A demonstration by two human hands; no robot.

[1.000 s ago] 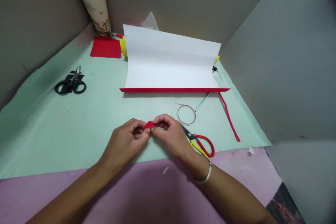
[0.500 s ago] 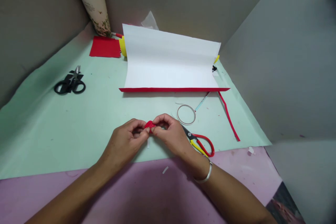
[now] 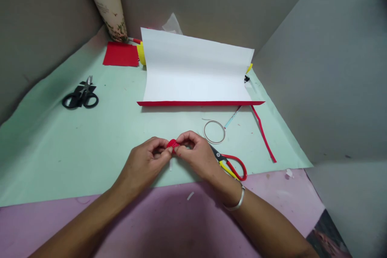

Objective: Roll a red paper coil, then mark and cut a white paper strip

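Note:
A small red ribbed paper piece (image 3: 173, 143) is pinched between the fingertips of both hands, low over the pale green sheet (image 3: 60, 145). My left hand (image 3: 145, 165) grips it from the left, fingers curled. From the right, my right hand (image 3: 198, 155) closes on the same piece; a silver bangle (image 3: 236, 203) circles its wrist. Red-and-yellow-handled scissors (image 3: 231, 163) lie just right of my right hand.
A large white sheet with a red edge (image 3: 196, 68) lies curved behind. A thin ring (image 3: 214, 132), a pen (image 3: 232, 117) and a red paper strip (image 3: 264, 135) lie to the right. Black scissors (image 3: 80, 96), a red square (image 3: 121, 54) and a lidded cup (image 3: 109, 2) are at left. Grey partitions enclose the area.

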